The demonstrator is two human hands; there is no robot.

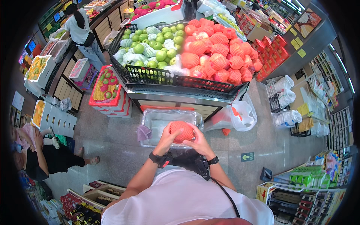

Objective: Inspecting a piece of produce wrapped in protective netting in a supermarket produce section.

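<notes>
Both hands hold one round fruit in a red foam net (181, 132) in front of the chest. My left hand (168, 137) grips its left side, with the thumb across the front. On its right side my right hand (199, 139) has its thumb low and fingers behind. Below the fruit lies a clear plastic-lined tub (160, 121), with a purple cloth (144, 132) over its left edge. Beyond stands a black plastic crate (180, 79); green fruits (161, 55), some in white nets, fill its left half, and fruits in red foam nets (218, 61) are heaped on the right.
A white plastic bag (244, 115) hangs at the stand's right corner. Stacked red and white boxes (112, 104) stand to the left. One person (81, 31) stands at the back left; another (50, 160) is at the left, with a child. Shelves (295, 205) stand at the lower right.
</notes>
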